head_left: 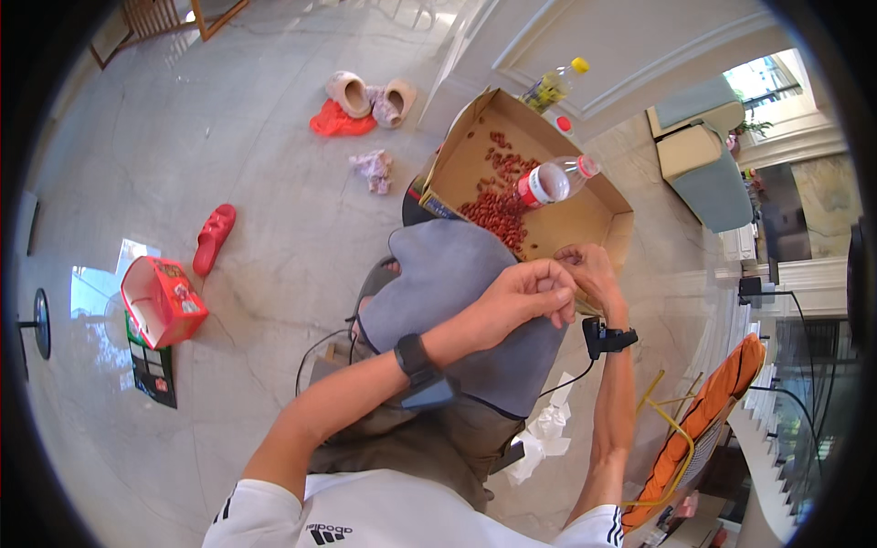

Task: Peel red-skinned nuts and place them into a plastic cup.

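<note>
My left hand (pixel 536 296) hovers above a grey cloth (pixel 445 281) spread over my lap, its fingers curled inward. Whether something small is pinched there cannot be made out. Close beside it, my right hand (pixel 588 268) is bent over the near edge of a shallow cardboard box (pixel 582 205); its fingertips are partly hidden. In the box lie many small reddish-brown pieces (pixel 497 216), perhaps dried dates or beads, heaped toward the lap side. A clear plastic bottle (pixel 553 181) with a red cap and red label leans among them.
Behind the box stand a yellow-capped bottle (pixel 551 85) and a red-capped container (pixel 564 125). Slippers (pixel 349 96), a red sandal (pixel 214 240), a red carton (pixel 168 301) and crumpled white paper (pixel 545 438) lie on the floor. An orange-cushioned chair (pixel 706 425) is at right; a cable (pixel 569 383) trails from my right wrist.
</note>
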{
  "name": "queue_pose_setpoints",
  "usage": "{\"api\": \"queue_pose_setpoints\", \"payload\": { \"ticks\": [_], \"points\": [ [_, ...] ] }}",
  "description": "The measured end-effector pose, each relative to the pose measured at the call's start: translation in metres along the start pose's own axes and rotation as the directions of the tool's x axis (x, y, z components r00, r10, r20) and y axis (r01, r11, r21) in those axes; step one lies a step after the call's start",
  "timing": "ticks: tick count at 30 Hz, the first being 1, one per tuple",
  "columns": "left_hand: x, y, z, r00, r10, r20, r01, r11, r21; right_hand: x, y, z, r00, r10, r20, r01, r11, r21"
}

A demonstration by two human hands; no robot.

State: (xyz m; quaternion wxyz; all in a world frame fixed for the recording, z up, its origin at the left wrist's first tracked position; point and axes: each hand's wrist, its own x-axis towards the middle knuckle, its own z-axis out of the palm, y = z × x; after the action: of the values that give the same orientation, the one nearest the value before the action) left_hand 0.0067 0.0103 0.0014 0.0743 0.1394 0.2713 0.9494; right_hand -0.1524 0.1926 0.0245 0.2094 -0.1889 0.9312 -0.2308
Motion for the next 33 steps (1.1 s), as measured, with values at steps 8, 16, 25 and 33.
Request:
{"api": "queue_pose_setpoints", "payload": {
  "ticks": [8,16,25,33],
  "points": [
    [0.001,-0.002,-0.005,1.000,0.000,-0.009,0.000,1.000,-0.025,0.027,-0.028,0.027,0.962,-0.147,0.231,0.144,0.989,0.032],
    [0.000,0.001,0.001,1.000,-0.009,-0.017,0.009,1.000,-0.016,0.045,-0.033,0.030,0.909,-0.161,0.383,0.126,0.985,0.116],
    [0.000,0.002,0.000,0.999,-0.026,-0.023,0.025,1.000,-0.013,0.028,-0.031,0.030,0.964,-0.180,0.196,0.161,0.981,0.111],
    [-0.003,0.001,-0.001,1.000,-0.007,-0.023,0.007,1.000,0.025,0.001,-0.048,-0.004,0.984,-0.166,-0.061,0.176,0.898,0.402]
  ]
}}
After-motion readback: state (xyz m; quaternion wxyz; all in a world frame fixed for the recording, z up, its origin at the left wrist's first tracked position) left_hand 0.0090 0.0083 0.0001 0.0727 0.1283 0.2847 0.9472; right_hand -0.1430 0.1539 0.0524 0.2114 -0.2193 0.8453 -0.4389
